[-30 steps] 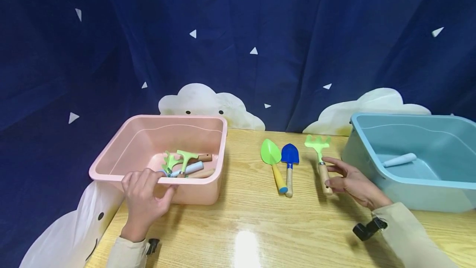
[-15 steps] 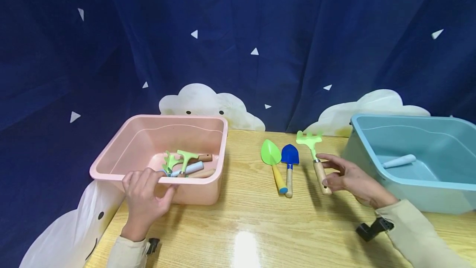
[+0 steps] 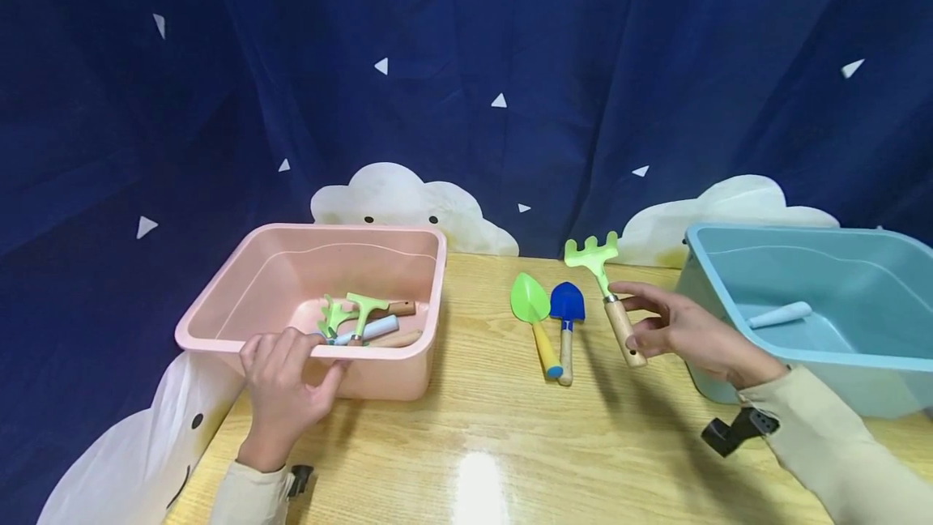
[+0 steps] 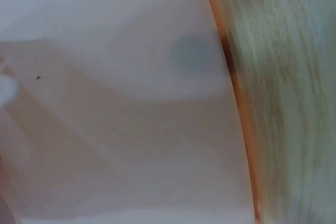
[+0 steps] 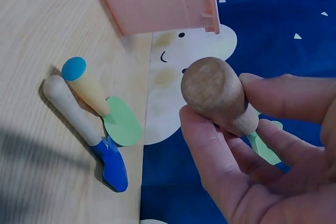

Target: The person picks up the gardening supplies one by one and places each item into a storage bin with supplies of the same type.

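Observation:
Above the table, my right hand (image 3: 688, 335) pinches the wooden handle of a small light-green hand rake (image 3: 618, 316), tines pointing away and up. In the right wrist view, thumb and fingers close round the handle (image 5: 215, 90), its butt end facing the camera. My left hand (image 3: 287, 387) grips the front rim of the pink bin (image 3: 394, 354). Inside that bin lie green-headed tools (image 3: 368, 306) and a light-blue handle (image 3: 379, 328). Left of the held rake, a green trowel (image 3: 530, 298) with a yellow handle lies beside a blue shovel (image 3: 568, 303) with a wooden handle.
A blue bin (image 3: 809, 359) stands at the right, holding a pale-blue rod-like handle (image 3: 780, 314). Behind the wooden table (image 3: 408, 460) hangs a dark-blue curtain (image 3: 437, 63) with white triangles and clouds.
My right hand has lifted the hand rake off the table, its head swinging up and to the left. The left hand has stayed on the pink bin's rim.

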Available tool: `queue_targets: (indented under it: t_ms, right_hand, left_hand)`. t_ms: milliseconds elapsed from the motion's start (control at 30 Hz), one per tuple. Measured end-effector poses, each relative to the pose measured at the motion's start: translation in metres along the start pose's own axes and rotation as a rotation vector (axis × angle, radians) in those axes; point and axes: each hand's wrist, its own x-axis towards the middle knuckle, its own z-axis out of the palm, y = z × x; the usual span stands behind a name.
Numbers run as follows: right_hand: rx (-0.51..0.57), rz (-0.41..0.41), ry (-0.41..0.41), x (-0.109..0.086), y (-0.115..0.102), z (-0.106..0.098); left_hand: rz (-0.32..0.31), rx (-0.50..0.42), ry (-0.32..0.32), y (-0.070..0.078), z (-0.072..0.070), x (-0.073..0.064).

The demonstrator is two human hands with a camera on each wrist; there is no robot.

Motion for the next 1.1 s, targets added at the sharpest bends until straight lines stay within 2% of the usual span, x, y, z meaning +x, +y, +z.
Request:
queue_targets:
  t_ms: [167,367,733,900,1100]
  right_hand:
    - [-0.004,-0.006,-0.006,0.000,-0.005,-0.001]
    - [-0.076,0.000,-0.033,0.010,-0.016,-0.003]
    - [-0.146,-0.030,-0.146,0.054,-0.041,-0.002]
    - [-0.193,-0.071,-0.212,0.077,-0.056,0.005]
    - [-0.211,-0.077,-0.294,0.102,-0.080,0.021]
  left_hand:
    - [0.012,0.008,0.010,0.001,0.000,0.001]
    - [0.022,0.010,0.018,0.001,-0.001,0.003]
    - [0.015,0.012,-0.012,0.001,-0.001,0.003]
    - [0.011,0.016,-0.004,0.001,-0.002,0.002]
    - [0.013,0.021,-0.007,0.001,-0.002,0.003]
